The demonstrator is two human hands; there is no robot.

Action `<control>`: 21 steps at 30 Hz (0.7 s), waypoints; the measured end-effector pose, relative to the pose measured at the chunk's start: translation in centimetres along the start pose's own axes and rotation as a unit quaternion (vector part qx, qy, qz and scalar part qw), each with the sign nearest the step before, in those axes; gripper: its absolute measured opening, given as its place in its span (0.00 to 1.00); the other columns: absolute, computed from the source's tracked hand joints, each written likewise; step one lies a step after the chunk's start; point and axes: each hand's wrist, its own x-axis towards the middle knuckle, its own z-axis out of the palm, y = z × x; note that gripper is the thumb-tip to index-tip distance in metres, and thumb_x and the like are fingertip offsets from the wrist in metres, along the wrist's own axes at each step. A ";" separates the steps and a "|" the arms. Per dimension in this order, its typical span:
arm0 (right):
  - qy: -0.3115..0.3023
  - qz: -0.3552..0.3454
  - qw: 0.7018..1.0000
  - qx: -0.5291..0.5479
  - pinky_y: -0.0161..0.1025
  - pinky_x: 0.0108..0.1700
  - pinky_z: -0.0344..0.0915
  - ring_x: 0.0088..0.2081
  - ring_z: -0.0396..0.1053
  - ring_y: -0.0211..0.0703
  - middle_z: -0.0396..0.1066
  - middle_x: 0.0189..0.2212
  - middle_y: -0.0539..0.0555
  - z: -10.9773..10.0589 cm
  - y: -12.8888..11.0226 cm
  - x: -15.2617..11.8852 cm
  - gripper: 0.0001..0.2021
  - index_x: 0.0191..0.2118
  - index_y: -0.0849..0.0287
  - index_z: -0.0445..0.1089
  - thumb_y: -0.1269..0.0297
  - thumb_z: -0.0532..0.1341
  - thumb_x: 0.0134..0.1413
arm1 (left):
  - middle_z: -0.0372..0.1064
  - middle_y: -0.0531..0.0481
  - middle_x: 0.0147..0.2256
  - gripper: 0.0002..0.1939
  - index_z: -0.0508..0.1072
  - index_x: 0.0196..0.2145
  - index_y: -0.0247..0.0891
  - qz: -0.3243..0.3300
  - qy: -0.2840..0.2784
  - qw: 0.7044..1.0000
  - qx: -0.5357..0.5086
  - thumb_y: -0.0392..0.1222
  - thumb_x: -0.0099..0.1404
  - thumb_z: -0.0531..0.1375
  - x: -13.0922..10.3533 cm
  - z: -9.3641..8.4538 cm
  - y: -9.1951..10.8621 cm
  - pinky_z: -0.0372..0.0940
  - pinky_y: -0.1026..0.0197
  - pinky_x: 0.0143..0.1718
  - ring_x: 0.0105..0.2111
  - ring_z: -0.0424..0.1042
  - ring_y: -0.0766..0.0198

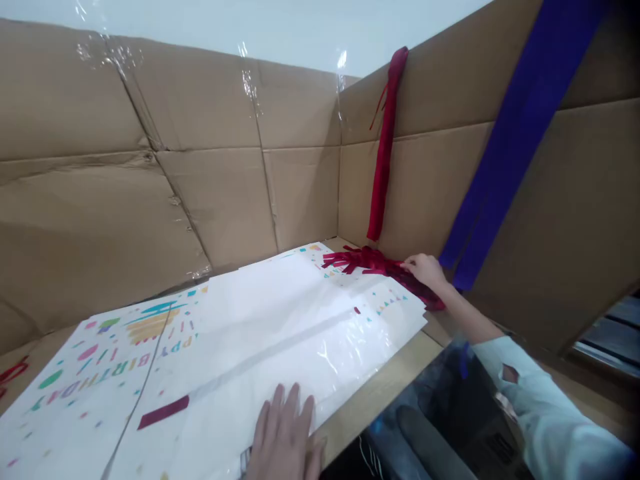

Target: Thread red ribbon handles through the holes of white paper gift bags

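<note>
White sheets with colourful birthday print (240,327) cover the work surface. My left hand (285,433) lies on them near the front edge, palm down, fingers stretched out, holding nothing. At the back right, my right hand (425,270) pinches the end of a red ribbon bundle (367,259), whose cut ends spread over the sheets' corner. More red ribbon lies beneath that hand. A short dark red strip (163,412) rests on the sheets at the left, and a tiny red scrap (357,311) sits right of the middle.
Cardboard walls (215,207) stand behind and at the right. A red ribbon (384,160) and blue ribbons (520,127) hang over the right wall. Red cord (14,370) lies at the far left. Below the wooden table edge (385,383) is a dark bag (435,393).
</note>
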 end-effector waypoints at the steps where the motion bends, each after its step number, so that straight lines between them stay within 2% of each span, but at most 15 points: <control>1: 0.011 0.001 0.998 0.054 0.35 0.32 0.61 0.30 0.69 0.44 0.71 0.25 0.56 -0.8 -0.4 -0.1 0.10 0.30 0.61 0.74 0.62 0.59 0.52 | 0.62 0.43 0.52 0.21 0.69 0.50 0.40 0.001 -0.021 1.000 -0.017 0.47 0.61 0.52 -0.3 -0.4 0.0 0.60 0.48 0.46 0.51 0.63 0.46; 5: 0.083 -0.001 0.959 0.270 0.31 0.25 0.60 0.19 0.63 0.35 0.70 0.24 0.53 -4.0 -3.3 0.2 0.09 0.32 0.64 0.71 0.63 0.59 0.51 | 0.54 0.47 0.58 0.23 0.64 0.55 0.43 -0.043 -0.129 0.984 -0.116 0.47 0.64 0.49 -0.7 -1.7 0.3 0.57 0.44 0.52 0.56 0.56 0.45; 8: 0.116 -0.042 0.928 0.352 0.31 0.20 0.55 0.15 0.56 0.31 0.68 0.23 0.52 -6.0 -7.4 -0.2 0.11 0.36 0.64 0.70 0.61 0.59 0.50 | 0.52 0.48 0.59 0.23 0.64 0.56 0.42 -0.120 -0.181 0.956 -0.199 0.46 0.65 0.48 -0.1 -2.4 0.6 0.50 0.43 0.57 0.59 0.49 0.47; 11: 0.128 -0.110 0.908 0.383 0.30 0.21 0.55 0.18 0.58 0.32 0.66 0.20 0.50 -7.2 -12.7 -2.9 0.13 0.35 0.64 0.70 0.57 0.60 0.49 | 0.52 0.46 0.59 0.25 0.63 0.56 0.39 -0.166 -0.250 0.906 -0.299 0.48 0.64 0.49 1.1 -3.7 0.2 0.44 0.44 0.59 0.61 0.44 0.48; 13: 0.102 -0.172 0.890 0.410 0.31 0.25 0.57 0.23 0.63 0.35 0.68 0.24 0.52 -7.4 -16.4 -6.3 0.14 0.34 0.63 0.71 0.56 0.60 0.49 | 0.52 0.45 0.59 0.27 0.61 0.58 0.39 -0.181 -0.283 0.855 -0.394 0.52 0.63 0.50 2.1 -4.9 -0.4 0.43 0.46 0.60 0.61 0.45 0.50; 15: 0.023 -0.249 0.867 0.431 0.31 0.28 0.59 0.28 0.65 0.37 0.70 0.28 0.53 -7.1 -19.8 -10.7 0.13 0.32 0.63 0.71 0.56 0.59 0.50 | 0.50 0.47 0.59 0.29 0.59 0.59 0.41 -0.224 -0.274 0.788 -0.503 0.55 0.64 0.49 3.3 -6.0 -1.0 0.42 0.49 0.60 0.60 0.46 0.53; 17: -0.076 -0.333 0.837 0.427 0.31 0.31 0.60 0.30 0.66 0.37 0.71 0.29 0.53 -6.4 -22.4 -15.3 0.12 0.32 0.63 0.72 0.58 0.58 0.52 | 0.50 0.49 0.59 0.27 0.59 0.58 0.44 -0.289 -0.213 0.701 -0.617 0.54 0.63 0.51 4.8 -6.6 -1.5 0.44 0.51 0.59 0.59 0.49 0.55; 18: -0.127 -0.369 0.818 0.423 0.31 0.32 0.60 0.30 0.66 0.36 0.71 0.28 0.52 -6.0 -23.3 -17.4 0.11 0.33 0.62 0.72 0.60 0.58 0.53 | 0.52 0.48 0.58 0.25 0.62 0.56 0.43 -0.320 -0.169 0.641 -0.677 0.52 0.63 0.52 5.4 -6.7 -1.8 0.47 0.51 0.58 0.58 0.51 0.55; 19: -0.162 -0.390 0.803 0.420 0.30 0.31 0.59 0.28 0.66 0.35 0.70 0.27 0.51 -5.4 -24.0 -19.4 0.10 0.34 0.62 0.72 0.61 0.57 0.54 | 0.56 0.46 0.56 0.22 0.65 0.52 0.41 -0.346 -0.126 0.568 -0.736 0.50 0.62 0.53 6.1 -6.7 -2.0 0.51 0.52 0.56 0.56 0.54 0.55; 21: -0.181 -0.414 0.800 0.396 0.29 0.29 0.57 0.26 0.64 0.33 0.69 0.24 0.50 -4.3 -24.5 -22.3 0.08 0.32 0.63 0.71 0.65 0.56 0.55 | 0.64 0.43 0.48 0.14 0.72 0.42 0.36 -0.384 -0.061 0.407 -0.827 0.44 0.62 0.52 7.0 -6.4 -2.3 0.60 0.54 0.48 0.49 0.62 0.56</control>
